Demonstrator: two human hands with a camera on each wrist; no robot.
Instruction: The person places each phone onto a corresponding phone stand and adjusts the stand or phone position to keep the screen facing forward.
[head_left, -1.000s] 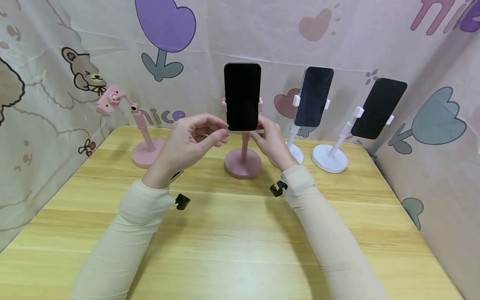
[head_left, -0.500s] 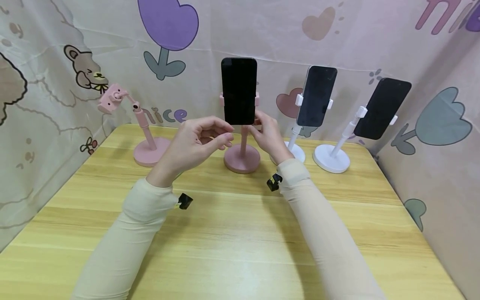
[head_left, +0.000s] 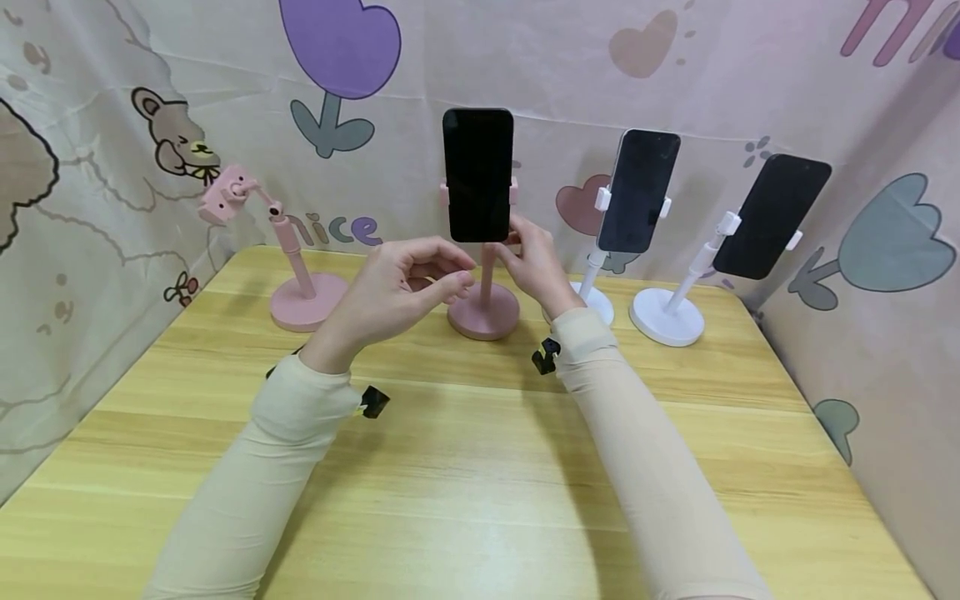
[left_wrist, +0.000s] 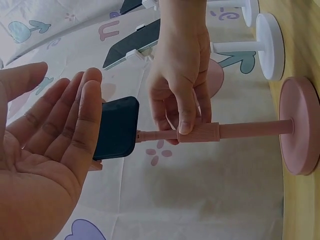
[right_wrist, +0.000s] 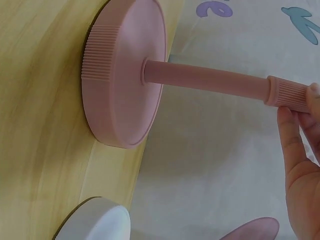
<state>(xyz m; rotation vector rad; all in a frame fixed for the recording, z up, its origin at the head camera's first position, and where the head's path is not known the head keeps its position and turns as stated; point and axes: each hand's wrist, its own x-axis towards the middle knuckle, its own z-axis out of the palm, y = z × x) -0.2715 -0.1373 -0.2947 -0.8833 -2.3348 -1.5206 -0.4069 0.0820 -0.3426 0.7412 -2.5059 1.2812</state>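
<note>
A pink phone stand (head_left: 486, 312) in the middle of the table holds a black-screened phone (head_left: 477, 175) upright in its clamp. With thumb and fingers, my right hand (head_left: 534, 262) pinches the ribbed collar (left_wrist: 200, 132) on the stand's pole, just below the phone. The left wrist view shows a thinner rod running from that collar up to the phone. My left hand (head_left: 408, 287) hovers to the left of the pole, fingers loosely bent and holding nothing. In the right wrist view, the round pink base (right_wrist: 125, 75) rests on the wood.
Another pink stand (head_left: 307, 300) with a bare clamp (head_left: 227, 196) is at the left. On the right, two white stands (head_left: 667, 317) hold phones (head_left: 640, 192) tilted. A printed cloth (head_left: 525, 50) hangs behind the table (head_left: 465, 483). Something flat and dark-edged is mostly hidden behind my left wrist.
The middle pink stand has shifted a little toward the back cloth, with my right hand still on its collar. My left hand has drifted slightly right. The head view has turned slightly left.
</note>
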